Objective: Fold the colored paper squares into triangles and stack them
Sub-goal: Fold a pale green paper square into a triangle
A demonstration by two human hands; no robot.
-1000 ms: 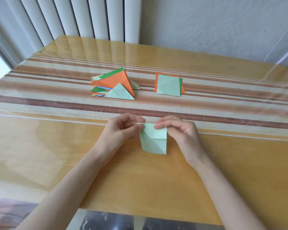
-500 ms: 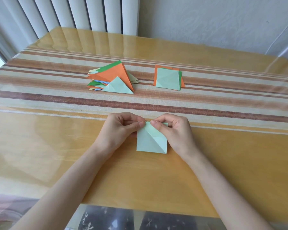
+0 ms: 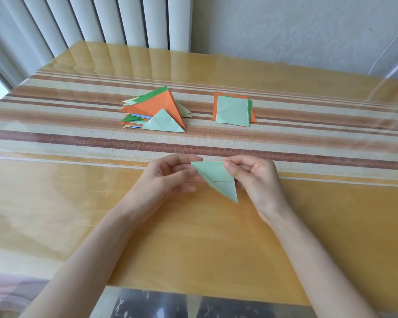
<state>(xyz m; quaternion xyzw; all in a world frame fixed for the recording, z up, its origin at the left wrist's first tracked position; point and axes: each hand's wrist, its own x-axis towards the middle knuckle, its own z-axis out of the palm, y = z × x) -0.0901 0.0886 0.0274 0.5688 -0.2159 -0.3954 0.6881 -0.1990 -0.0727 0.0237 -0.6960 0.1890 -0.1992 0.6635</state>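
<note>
Tabletop (image 3: 83, 216): yellow-orange, glossy; light streaks reflected along far edge.
Stripe band (image 3: 55, 136): beige/brown/rust stripes, runs L–R across mid tabletop.
Triangle pile (image 3: 157, 106): on stripe band, left of ctr. Folded pcs in orange, green, blue, pale yellow; pale-green pc on top at near side.
Square stack (image 3: 232, 112): on stripe band, right of pile, apart from it. Pale-green sq. on top; orange + green edges show beneath.

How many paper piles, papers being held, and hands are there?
Paper piles: 2, the triangle pile and the square pile
Papers being held: 1, the light green triangle
Hands: 2, the left hand and the right hand
Total: 5
</note>
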